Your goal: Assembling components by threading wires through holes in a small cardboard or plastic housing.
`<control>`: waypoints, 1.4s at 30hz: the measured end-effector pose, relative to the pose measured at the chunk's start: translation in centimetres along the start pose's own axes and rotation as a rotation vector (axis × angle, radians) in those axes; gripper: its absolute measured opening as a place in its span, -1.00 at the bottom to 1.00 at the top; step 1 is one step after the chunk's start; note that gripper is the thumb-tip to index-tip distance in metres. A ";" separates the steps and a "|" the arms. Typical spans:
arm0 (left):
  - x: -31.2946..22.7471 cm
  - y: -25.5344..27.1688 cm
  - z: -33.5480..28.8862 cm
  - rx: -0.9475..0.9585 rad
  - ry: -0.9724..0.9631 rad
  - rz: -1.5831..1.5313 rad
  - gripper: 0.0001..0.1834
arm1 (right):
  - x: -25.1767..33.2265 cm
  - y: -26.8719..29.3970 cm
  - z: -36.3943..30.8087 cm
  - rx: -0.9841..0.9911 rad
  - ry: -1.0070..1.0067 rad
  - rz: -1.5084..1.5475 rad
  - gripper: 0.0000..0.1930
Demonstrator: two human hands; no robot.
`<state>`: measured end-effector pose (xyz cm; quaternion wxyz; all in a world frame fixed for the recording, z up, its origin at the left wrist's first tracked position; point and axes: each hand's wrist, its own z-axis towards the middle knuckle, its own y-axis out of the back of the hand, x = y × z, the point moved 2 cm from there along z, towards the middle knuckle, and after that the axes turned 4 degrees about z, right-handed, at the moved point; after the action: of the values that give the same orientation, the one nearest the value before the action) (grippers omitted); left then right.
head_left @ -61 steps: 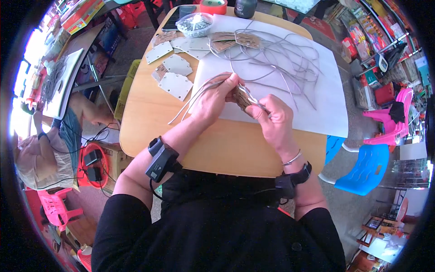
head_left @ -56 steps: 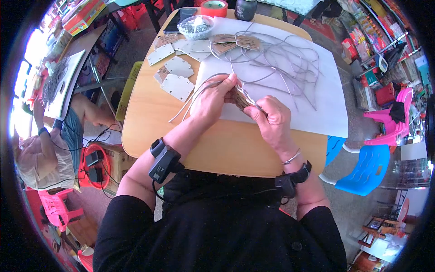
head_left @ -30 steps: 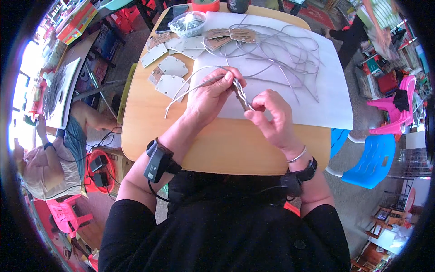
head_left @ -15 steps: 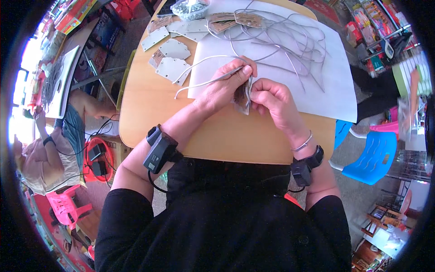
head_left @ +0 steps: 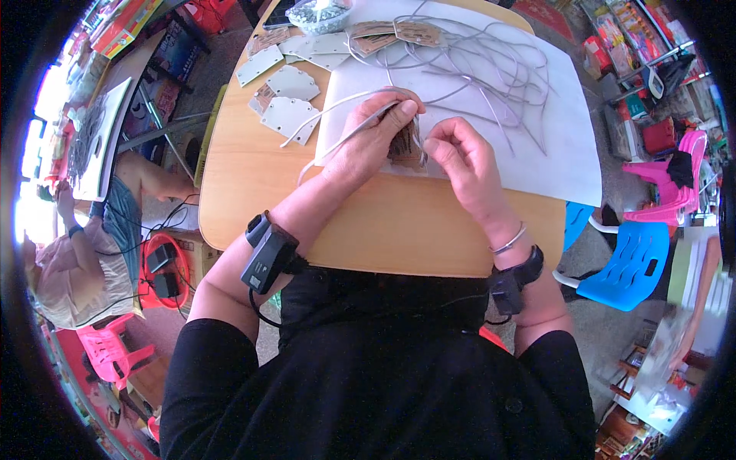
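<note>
Tag [head_left: 403, 144] pinched between left hand [head_left: 376, 134] and right hand [head_left: 458, 157], string [head_left: 337, 138] going through; loose strings [head_left: 491, 69] and cards [head_left: 287, 115] wait.

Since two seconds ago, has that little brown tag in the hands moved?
Yes. The brown tag has come nearer the white sheet's near edge, toward the person.

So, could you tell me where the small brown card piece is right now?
In the head view, the brown card piece sits centre-top, pinched between the left hand and right hand, above the white sheet on the wooden table.
</note>
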<state>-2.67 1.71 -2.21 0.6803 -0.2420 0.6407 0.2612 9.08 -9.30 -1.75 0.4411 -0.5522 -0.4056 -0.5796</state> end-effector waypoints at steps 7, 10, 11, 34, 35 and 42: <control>-0.5 -0.1 -0.2 -0.087 -0.119 0.272 -0.78 | 0.7 -0.4 -0.3 -0.113 0.484 -0.753 -0.89; -0.5 -0.3 -0.1 -0.079 -0.102 0.270 -0.79 | 0.9 -0.4 -0.3 -0.110 0.529 -0.852 -0.88; -0.5 -0.4 -0.1 -0.071 -0.112 0.291 -0.80 | 1.0 -0.4 -0.4 -0.103 0.554 -0.884 -0.87; 1.5 -0.4 0.3 0.231 0.091 -0.153 -0.72 | 0.1 1.4 0.1 -0.147 -0.001 0.118 -0.87; 1.5 -0.3 0.3 0.233 0.099 -0.181 -0.72 | 0.2 1.6 -0.1 -0.161 0.003 0.105 -0.86; 0.7 -0.9 -0.4 0.335 0.205 -0.207 -0.74 | 0.4 1.8 0.1 -0.086 0.053 0.113 -0.84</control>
<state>-2.32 0.78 -2.98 0.6654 -0.2153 0.7127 0.0536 10.79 -9.74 -1.36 0.4594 -0.5773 -0.3368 -0.5850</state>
